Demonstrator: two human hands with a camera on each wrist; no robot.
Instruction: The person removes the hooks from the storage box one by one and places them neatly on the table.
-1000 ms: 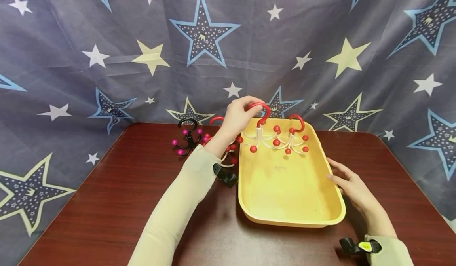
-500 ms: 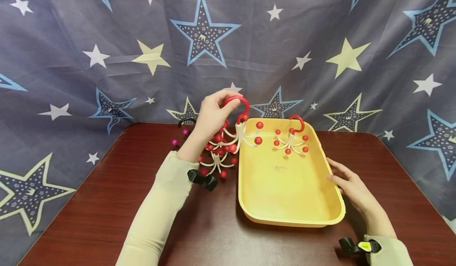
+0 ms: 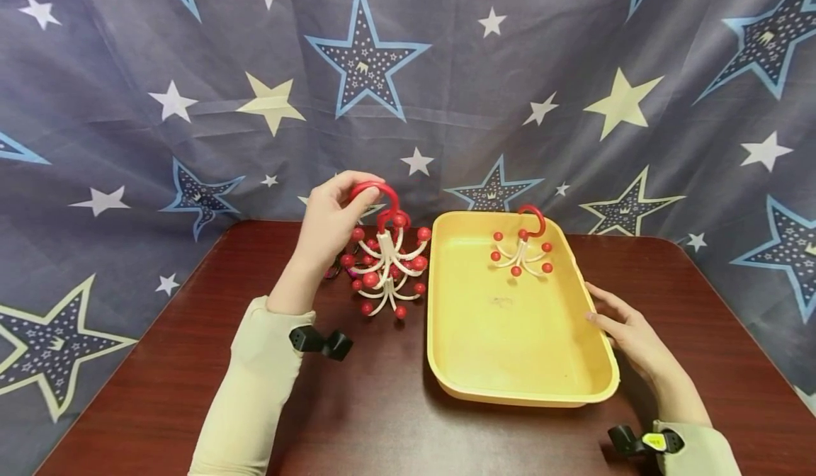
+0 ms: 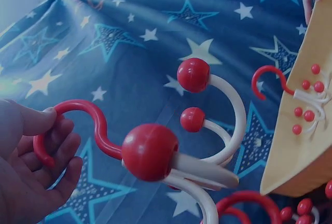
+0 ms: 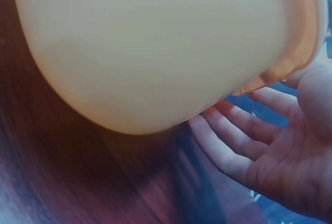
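In the head view my left hand pinches the red hook of a white multi-arm hanger with red ball tips. This hanger hangs left of the yellow tray, in front of similar hangers on the table. The left wrist view has thumb and fingers around the hook. Inside the tray, near its far end, one red-and-white hanger stands hook up. At the tray's right side my right hand touches the rim and outer wall, fingers fairly straight. The hangers behind the held one are partly hidden.
A dark brown table carries the tray and hangers. Pink balls of a black hanger show behind my left forearm. A star-patterned grey curtain hangs right behind the table.
My left hand has carried the held hanger leftward from above the tray to over the hangers on the table. My right hand and the tray have stayed put.
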